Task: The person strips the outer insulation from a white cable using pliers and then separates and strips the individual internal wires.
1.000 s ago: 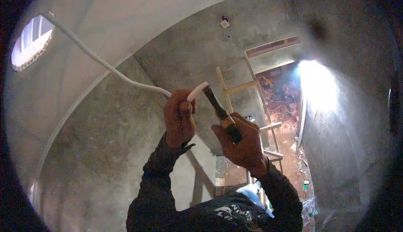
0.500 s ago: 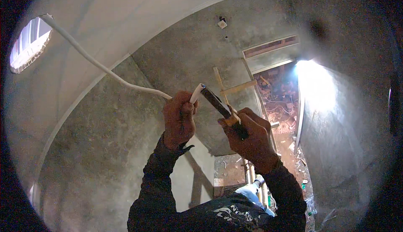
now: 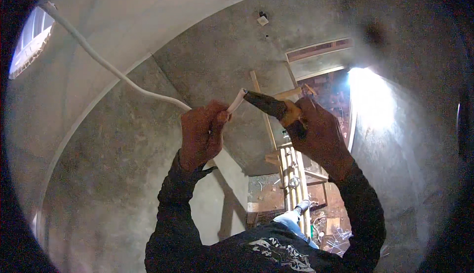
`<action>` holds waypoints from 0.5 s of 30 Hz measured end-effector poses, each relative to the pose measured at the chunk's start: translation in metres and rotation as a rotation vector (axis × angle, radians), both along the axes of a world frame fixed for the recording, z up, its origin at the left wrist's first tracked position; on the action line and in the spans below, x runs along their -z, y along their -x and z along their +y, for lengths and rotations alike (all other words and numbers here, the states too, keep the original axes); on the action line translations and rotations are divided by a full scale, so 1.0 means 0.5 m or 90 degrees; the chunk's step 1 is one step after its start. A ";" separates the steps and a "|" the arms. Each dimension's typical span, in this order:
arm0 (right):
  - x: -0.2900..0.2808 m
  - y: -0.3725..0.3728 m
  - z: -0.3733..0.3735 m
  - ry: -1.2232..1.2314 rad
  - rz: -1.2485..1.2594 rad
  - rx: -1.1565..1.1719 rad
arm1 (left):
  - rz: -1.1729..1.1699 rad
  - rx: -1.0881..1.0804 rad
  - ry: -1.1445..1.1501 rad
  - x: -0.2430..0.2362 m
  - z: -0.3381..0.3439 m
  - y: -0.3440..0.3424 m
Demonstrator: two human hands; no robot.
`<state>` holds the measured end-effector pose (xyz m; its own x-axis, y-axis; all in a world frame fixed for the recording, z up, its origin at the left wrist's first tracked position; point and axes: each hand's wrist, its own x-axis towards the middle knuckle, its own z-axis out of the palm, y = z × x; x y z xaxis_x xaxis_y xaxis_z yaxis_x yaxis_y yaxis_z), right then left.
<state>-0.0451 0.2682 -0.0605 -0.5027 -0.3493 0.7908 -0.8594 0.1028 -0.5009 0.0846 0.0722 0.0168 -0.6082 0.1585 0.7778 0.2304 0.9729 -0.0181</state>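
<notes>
My left hand (image 3: 201, 131) is closed around a white cable (image 3: 103, 65) that runs from the upper left down to my fist, its short free end sticking out toward the right. My right hand (image 3: 318, 132) grips a dark tool with a yellowish handle (image 3: 269, 105). The tool's tip touches the cable's free end (image 3: 238, 98). Both arms wear dark long sleeves and reach up from the lower edge.
Bare grey concrete walls and a pale ceiling (image 3: 148, 16) surround me. A wooden ladder (image 3: 291, 174) stands below. A bright doorway (image 3: 370, 100) glows at right, a small window (image 3: 29, 41) at upper left, debris on the floor (image 3: 335, 228).
Both hands have shifted slightly upward and rightward in view. The tool's tip has closed in on the cable's free end and now touches it.
</notes>
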 end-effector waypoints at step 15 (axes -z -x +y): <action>-0.020 0.108 -0.009 0.067 0.212 0.205 | -0.063 -0.089 -0.002 -0.016 0.064 -0.003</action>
<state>-0.0991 0.2637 -0.0505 -0.2852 -0.1259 0.9502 -0.9078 0.3536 -0.2257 0.0862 0.1042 0.0249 -0.6976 0.0644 0.7136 0.0927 0.9957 0.0008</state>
